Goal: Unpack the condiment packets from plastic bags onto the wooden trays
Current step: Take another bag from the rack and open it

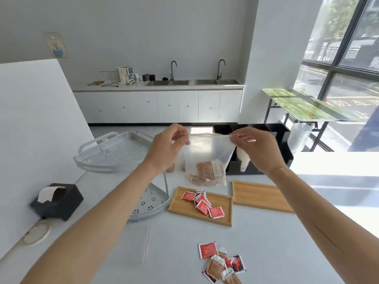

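Observation:
A clear zip bag (207, 152) with brown condiment packets (207, 171) at its bottom hangs in the air over the table. My left hand (166, 148) pinches its top left corner and my right hand (256, 148) pinches its top right corner. Below it lies a wooden tray (180, 208) holding several red packets (203, 202). A second wooden tray (262, 196) lies to the right with nothing in it. An empty flat plastic bag (141, 242) lies on the table near me. A loose pile of red and brown packets (221, 263) sits at the front.
A two-tier white corner rack (114, 154) stands at the left. A black tissue box (57, 201) and a small round dish (37, 232) are further left. A black organiser (283, 140) with paper cups stands behind the trays.

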